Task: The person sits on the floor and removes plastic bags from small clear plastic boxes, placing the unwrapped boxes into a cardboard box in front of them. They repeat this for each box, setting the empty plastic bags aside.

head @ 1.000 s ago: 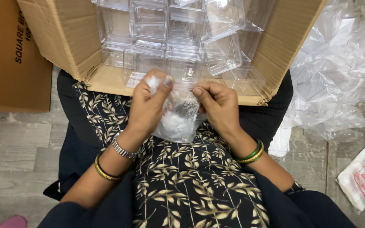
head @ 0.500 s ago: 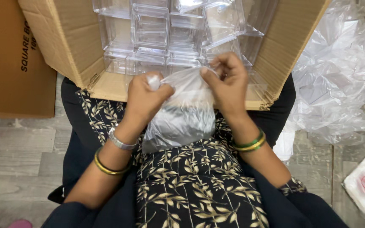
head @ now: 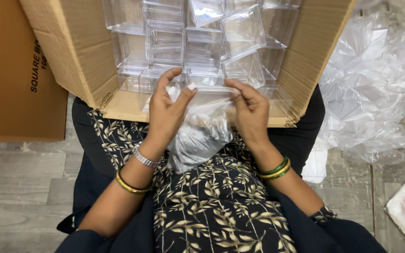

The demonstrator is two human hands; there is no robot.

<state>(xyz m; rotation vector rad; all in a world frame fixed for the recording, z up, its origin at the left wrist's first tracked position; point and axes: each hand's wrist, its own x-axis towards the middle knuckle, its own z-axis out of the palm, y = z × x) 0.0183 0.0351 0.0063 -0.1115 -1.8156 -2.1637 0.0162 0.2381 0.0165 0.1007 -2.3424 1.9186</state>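
Both hands are up over my lap with a thin clear plastic bag (head: 198, 136) between them, all of it just on my side of the cardboard box (head: 66, 56). Left hand (head: 165, 110): thumb and forefinger pinched on the bag's top edge at the left corner, other fingers curled behind the film. Right hand (head: 249, 110): same pinch on the right corner, thumb in front. The top edge is stretched taut between the two pinches, touching the near lip of the box. The bag's long axis runs top to bottom: mouth up toward the box, closed end hanging down onto my patterned dress (head: 216, 206); the stretched edge runs left-right, roughly parallel to the near lip. The lower half is crumpled, so I can't tell whether anything is inside. To do this well, my read: keep the pinches on one layer each, slide the thumbs against the fingers to split the film, pull apart evenly, and don't yank, since thin film tears at the corners. Keep the mouth level with the lip. Inside the box, beyond the lip: stacked clear square plastic containers (head: 165, 42), some tilted. Right of the box: a heap of loose clear plastic wrap (head: 376, 89) on the floor. Left of it: a flat cardboard sheet (head: 10, 84).
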